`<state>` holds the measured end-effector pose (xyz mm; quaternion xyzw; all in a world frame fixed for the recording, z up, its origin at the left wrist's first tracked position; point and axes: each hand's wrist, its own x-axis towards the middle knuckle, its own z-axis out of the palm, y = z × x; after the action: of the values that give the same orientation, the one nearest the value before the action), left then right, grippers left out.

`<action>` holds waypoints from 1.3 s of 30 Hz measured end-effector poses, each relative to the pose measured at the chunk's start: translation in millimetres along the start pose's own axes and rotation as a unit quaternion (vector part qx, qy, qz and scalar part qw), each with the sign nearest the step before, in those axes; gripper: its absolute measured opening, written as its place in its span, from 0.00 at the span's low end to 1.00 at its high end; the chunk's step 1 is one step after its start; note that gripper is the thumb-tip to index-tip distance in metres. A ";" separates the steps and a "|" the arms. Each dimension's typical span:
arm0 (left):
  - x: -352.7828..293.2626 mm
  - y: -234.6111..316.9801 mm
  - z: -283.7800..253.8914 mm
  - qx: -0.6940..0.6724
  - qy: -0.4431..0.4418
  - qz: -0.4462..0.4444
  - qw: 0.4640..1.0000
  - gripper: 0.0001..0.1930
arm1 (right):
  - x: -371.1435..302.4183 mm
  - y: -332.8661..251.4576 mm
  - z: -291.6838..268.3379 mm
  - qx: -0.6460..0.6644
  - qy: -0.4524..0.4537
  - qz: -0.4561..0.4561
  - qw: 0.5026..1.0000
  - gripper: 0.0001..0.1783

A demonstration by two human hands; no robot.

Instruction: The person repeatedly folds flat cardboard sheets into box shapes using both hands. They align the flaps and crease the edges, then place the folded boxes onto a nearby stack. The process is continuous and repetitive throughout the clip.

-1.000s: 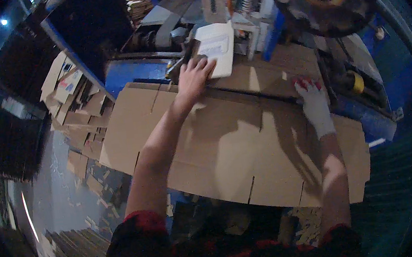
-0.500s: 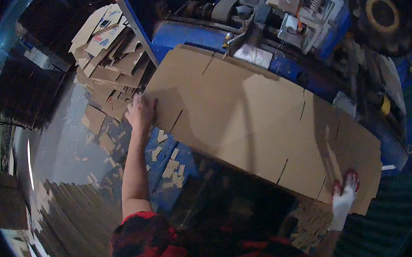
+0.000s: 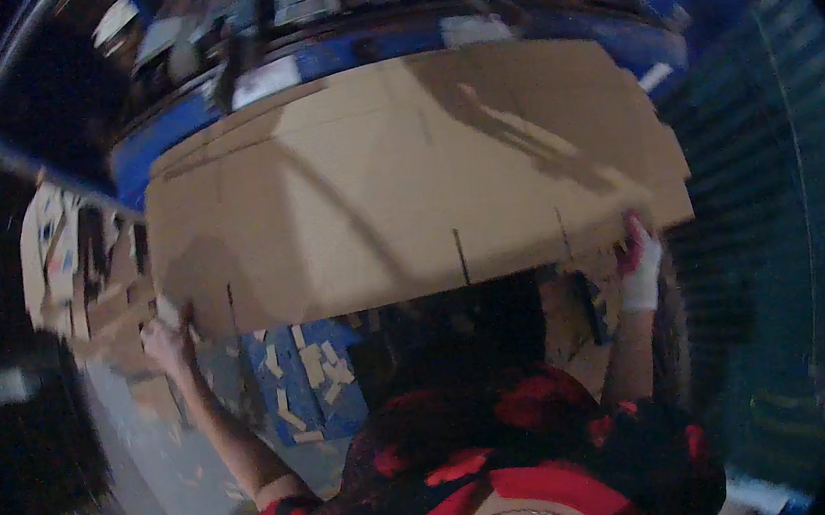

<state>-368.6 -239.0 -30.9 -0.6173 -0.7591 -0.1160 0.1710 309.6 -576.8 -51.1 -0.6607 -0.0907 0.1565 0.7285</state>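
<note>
- We hold a wide, flat, brown corrugated cardboard sheet (image 3: pixel 364 182) in front of the body, its long near edge toward us and its far edge overlapping the blue metal machine (image 3: pixel 339 56) in our view.
- Our bare left grip (image 3: pixel 170 341) seems closed on the sheet's near left corner; blur hides how the fingertips sit.
- Our right grip (image 3: pixel 640 259), in a white glove with red fingertips, is pinched shut on the near edge close to the right end, the red tips over the top face.
- Done, as far as we can judge: dark, straight slits (image 3: pixel 461 257) already run inward from the near edge, and the right end has a stepped outline.
- Left open: the sheet is unfolded and not yet let go by either grip. We cannot tell whether the machine bears any of its weight, nor whether every far-edge cut is complete.
- Around it we see a pile of loose brown cardboard pieces (image 3: pixel 81 257) to the left, and small rectangular cardboard offcuts (image 3: pixel 313 365) on a blue panel (image 3: pixel 350 407) below the near edge.
</note>
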 end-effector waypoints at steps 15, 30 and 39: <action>-52.8 138.2 -41.8 -0.568 -0.155 0.134 0.797 0.25 | -103.1 -60.6 150.1 -0.455 -0.352 -0.475 0.666 0.34; 8.5 257.8 -32.8 -0.348 0.061 0.402 0.845 0.37 | 10.8 -37.9 248.1 -0.524 -0.330 -0.609 0.496 0.28; 96.9 323.3 14.3 -0.367 0.068 0.385 0.844 0.36 | 95.9 -50.6 336.9 -0.515 -0.371 -0.575 0.517 0.32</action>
<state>-71.8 -78.2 -16.2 -0.8682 -0.3491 -0.3525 0.0136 290.4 -232.7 29.1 -0.6063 -0.7774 -0.1394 0.0929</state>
